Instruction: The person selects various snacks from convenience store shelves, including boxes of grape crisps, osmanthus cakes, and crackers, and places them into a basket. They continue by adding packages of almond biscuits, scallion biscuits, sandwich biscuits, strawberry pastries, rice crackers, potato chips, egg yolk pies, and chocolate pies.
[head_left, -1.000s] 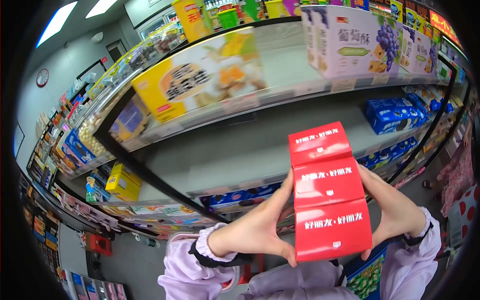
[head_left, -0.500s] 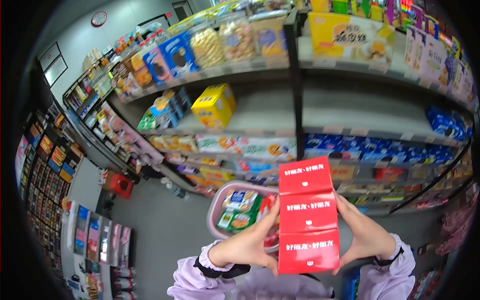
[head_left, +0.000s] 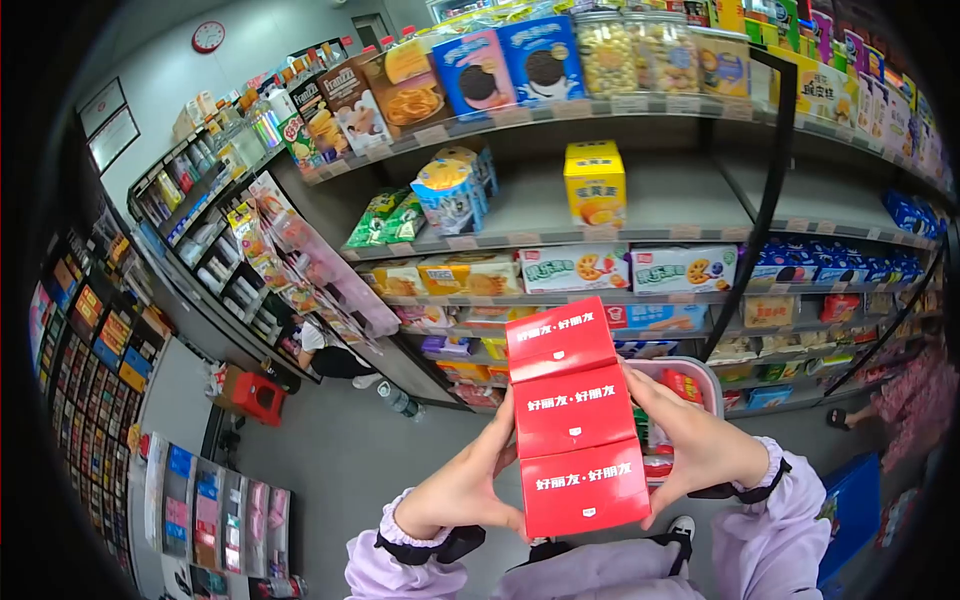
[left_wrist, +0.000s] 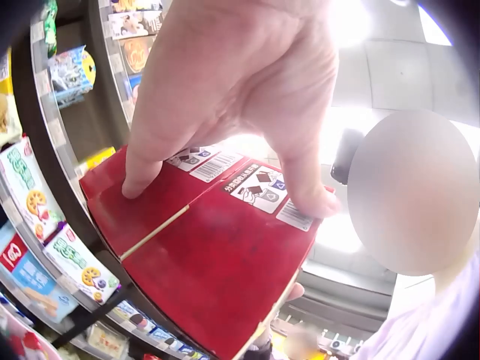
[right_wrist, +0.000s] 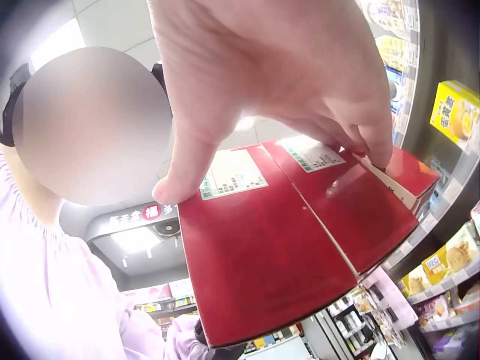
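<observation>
Three red boxes (head_left: 575, 417) with white lettering are held end to end as one row in front of me. My left hand (head_left: 468, 487) grips their left side and my right hand (head_left: 693, 447) grips the right side, thumbs on the near end. In the left wrist view the fingers (left_wrist: 142, 176) lie across the red boxes (left_wrist: 210, 262), near the barcode labels. In the right wrist view the thumb and fingers (right_wrist: 177, 184) clamp the red boxes (right_wrist: 277, 255) the same way.
A pink shopping basket (head_left: 693, 372) with snack packs hangs just behind the boxes. Store shelves (head_left: 560, 238) of biscuit boxes fill the wall ahead, with a black upright post (head_left: 752, 200) on the right. A red stool (head_left: 255, 397) stands on the grey aisle floor at left.
My view has swung left and down along the shelves, so the aisle and basket now show. The three red boxes stay gripped between both hands and sit slightly further left in view.
</observation>
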